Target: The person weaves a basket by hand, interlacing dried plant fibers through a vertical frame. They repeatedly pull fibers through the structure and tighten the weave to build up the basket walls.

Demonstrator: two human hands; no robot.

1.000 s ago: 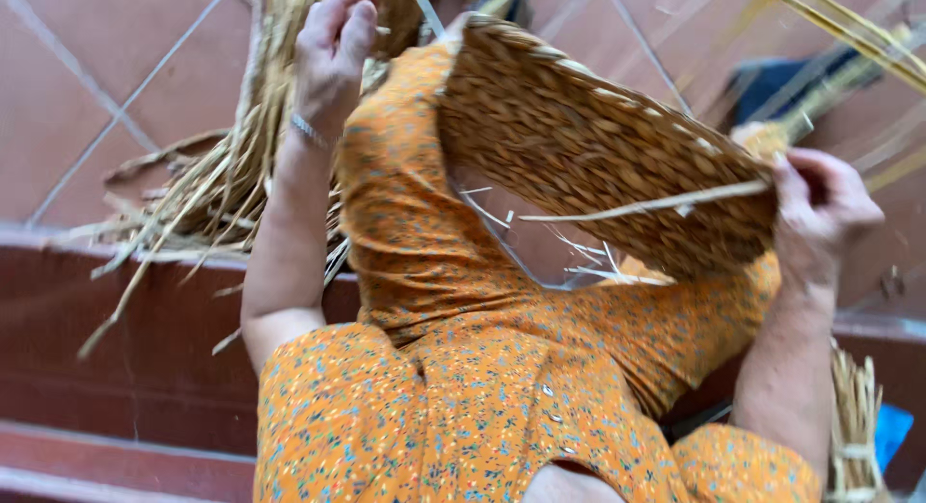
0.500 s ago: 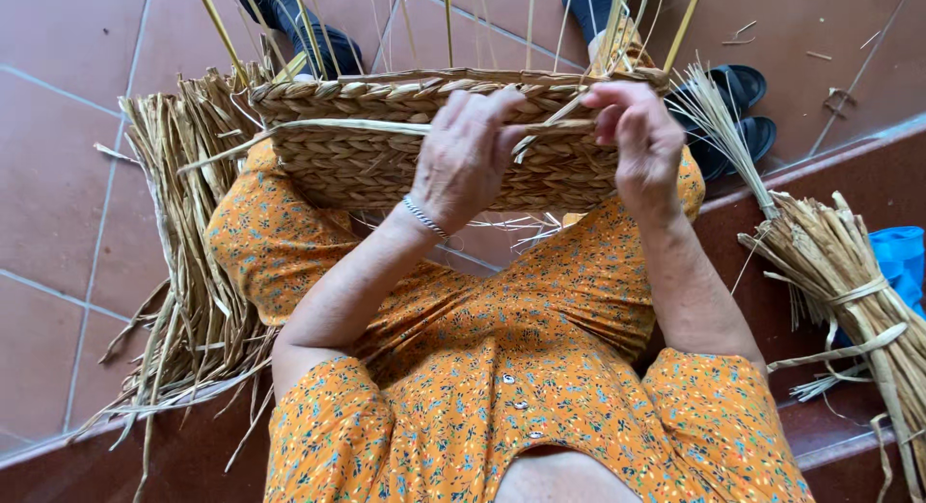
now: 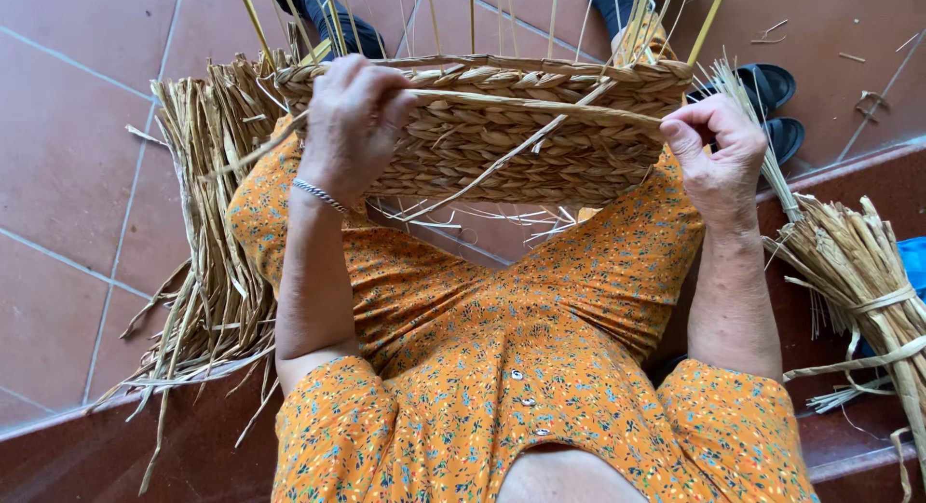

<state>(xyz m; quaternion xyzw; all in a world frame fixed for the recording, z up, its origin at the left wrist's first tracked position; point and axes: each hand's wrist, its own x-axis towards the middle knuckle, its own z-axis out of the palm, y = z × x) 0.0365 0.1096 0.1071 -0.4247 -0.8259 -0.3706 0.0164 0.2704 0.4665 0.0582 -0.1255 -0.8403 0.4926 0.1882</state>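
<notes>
Since half a second ago our right hand (image 3: 714, 151) has drawn out to the basket's right end, pulling the straw strand (image 3: 540, 103) taut; our left hand (image 3: 352, 117) has stayed on the rim. The half-woven straw basket (image 3: 502, 146) rests across our knees, upright stakes rising free; left fingers are closed on rim and strand to pin the weave, right fingers pinched together on the strand's end. Bundles of straw (image 3: 207, 233) lie at either side, within reach.

One woven basket (image 3: 502, 127), two straw bundles (image 3: 207, 233) (image 3: 858, 271) (one tied), two sandals (image 3: 772, 83) (image 3: 786, 136).
</notes>
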